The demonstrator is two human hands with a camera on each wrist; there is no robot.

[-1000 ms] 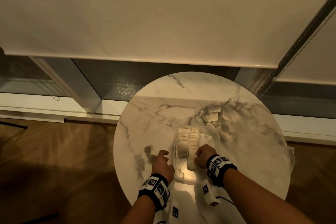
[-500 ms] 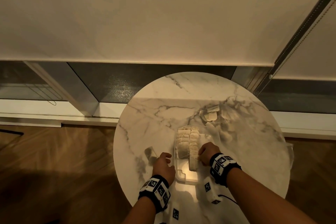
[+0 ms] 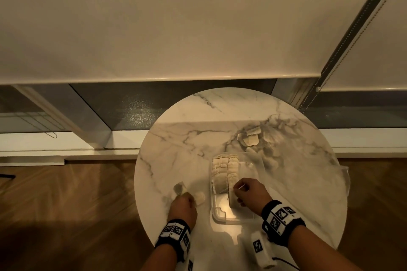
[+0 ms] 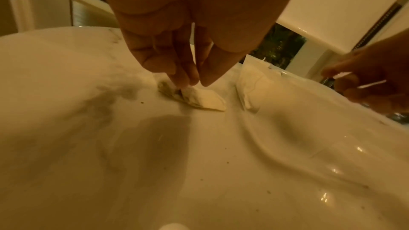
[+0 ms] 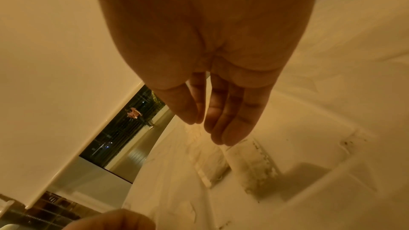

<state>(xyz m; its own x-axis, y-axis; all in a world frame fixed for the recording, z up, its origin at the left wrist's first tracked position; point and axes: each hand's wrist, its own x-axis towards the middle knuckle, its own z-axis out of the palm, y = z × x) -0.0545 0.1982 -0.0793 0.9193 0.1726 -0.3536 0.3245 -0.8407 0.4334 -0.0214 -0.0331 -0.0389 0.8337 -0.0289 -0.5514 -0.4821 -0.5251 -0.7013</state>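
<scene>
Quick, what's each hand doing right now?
Left hand: pinching a tea bag on the table.
Right hand: pinching a thin white tag over the clear container.

Worktop [image 3: 189,138]: polished, grey-veined marble, glossy. Container [image 3: 222,215]: clear smooth plastic. Tea bags [image 3: 224,171]: matt, fibrous paper. Floor [image 3: 66,204]: wood, satin sheen.
</scene>
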